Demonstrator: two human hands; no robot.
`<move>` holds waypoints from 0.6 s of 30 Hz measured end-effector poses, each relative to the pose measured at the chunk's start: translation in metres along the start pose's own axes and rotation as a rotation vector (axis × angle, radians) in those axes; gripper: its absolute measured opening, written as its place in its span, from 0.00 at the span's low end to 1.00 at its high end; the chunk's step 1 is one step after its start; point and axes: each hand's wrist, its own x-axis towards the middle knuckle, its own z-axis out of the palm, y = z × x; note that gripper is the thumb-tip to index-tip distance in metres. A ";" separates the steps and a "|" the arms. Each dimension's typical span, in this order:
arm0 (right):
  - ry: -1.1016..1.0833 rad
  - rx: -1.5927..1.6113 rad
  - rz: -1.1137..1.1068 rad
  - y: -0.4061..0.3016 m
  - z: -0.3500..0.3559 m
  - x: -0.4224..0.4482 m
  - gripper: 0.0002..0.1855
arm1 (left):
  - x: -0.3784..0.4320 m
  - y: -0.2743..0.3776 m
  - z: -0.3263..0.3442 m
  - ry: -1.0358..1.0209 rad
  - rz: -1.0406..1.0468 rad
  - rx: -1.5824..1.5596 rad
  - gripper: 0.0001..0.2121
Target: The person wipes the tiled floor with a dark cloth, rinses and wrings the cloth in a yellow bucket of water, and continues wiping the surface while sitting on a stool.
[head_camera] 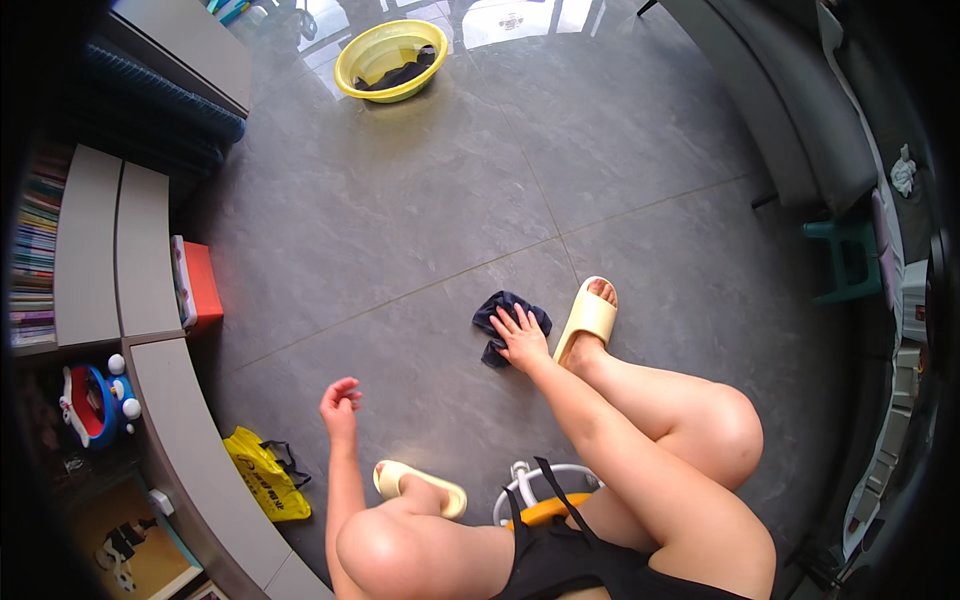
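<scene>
My right hand (523, 341) lies spread flat on a crumpled dark cloth (504, 309) on the grey tiled floor (420, 225), just left of my foot in a pale yellow slide sandal (591, 313). Over the floor at the lower left, my left hand (341, 397) is raised with its fingers loosely curled, and nothing shows in it. Farther off at the top stands a yellow plastic basin (345, 71), with water and another dark cloth (401, 75) inside.
Below me is a low seat on a round white frame (506, 499). A yellow bag (262, 476) leans by the cabinet (202, 412) at left, near an orange box (201, 281). At right are a grey sofa (810, 112) and a green plastic stool (844, 262).
</scene>
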 end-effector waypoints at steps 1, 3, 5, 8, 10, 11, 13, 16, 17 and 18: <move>-0.028 0.026 0.090 -0.002 -0.005 -0.004 0.45 | 0.001 0.032 -0.006 0.046 -0.036 0.016 0.19; 0.019 0.168 0.409 0.015 -0.021 0.013 0.52 | 0.007 0.085 -0.006 0.055 0.020 -0.067 0.20; 0.039 0.282 0.575 0.034 -0.037 0.033 0.57 | 0.006 0.127 -0.012 0.077 0.115 0.009 0.21; 0.119 0.344 0.758 0.049 -0.061 0.076 0.57 | 0.027 0.114 -0.049 0.061 0.141 0.065 0.21; 0.160 0.307 0.732 0.076 -0.074 0.106 0.56 | 0.035 0.090 -0.052 0.149 0.062 -0.001 0.20; 0.164 0.272 0.702 0.088 -0.081 0.119 0.55 | 0.040 0.076 -0.053 0.158 0.058 -0.017 0.20; 0.144 0.234 0.665 0.096 -0.094 0.141 0.52 | 0.049 0.049 -0.055 0.216 0.021 0.003 0.19; 0.116 0.160 0.543 0.074 -0.102 0.162 0.51 | 0.055 0.019 -0.064 0.280 -0.119 -0.166 0.19; 0.058 0.141 0.550 0.065 -0.102 0.163 0.52 | 0.057 0.013 -0.060 0.312 -0.161 -0.258 0.19; 0.010 0.145 0.560 0.051 -0.109 0.167 0.52 | 0.057 0.012 -0.064 0.324 -0.176 -0.230 0.18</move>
